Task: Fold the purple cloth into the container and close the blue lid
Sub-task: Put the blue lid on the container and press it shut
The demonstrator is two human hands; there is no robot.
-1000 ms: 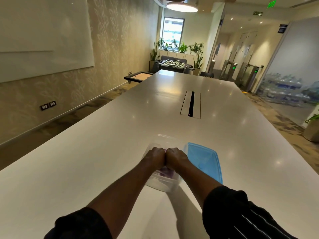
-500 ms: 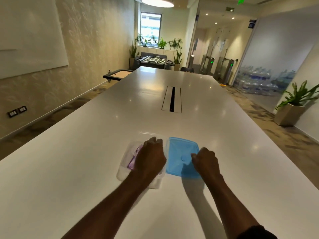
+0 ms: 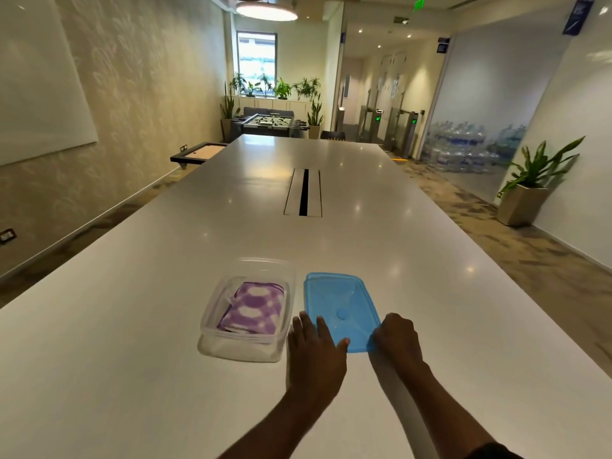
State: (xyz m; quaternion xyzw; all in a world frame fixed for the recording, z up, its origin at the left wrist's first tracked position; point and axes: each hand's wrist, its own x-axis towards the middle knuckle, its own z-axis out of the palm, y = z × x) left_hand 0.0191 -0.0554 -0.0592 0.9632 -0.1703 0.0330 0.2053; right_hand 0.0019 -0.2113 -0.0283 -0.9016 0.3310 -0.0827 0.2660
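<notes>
We see the folded cloth lying inside the open container on the table, the lid just beside it, left hand spread flat at its near edge, right hand pinching its near corner.

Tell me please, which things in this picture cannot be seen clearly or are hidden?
- Head view: near right corner of the blue lid, covered by the right hand; its grip there is not visible.
- Head view: left hand shows only its back, so contact under its fingers is hidden.
- Head view: lower layers of the purple cloth, hidden under its top fold inside the container.
- Head view: both forearms, cut off by the bottom edge.
</notes>
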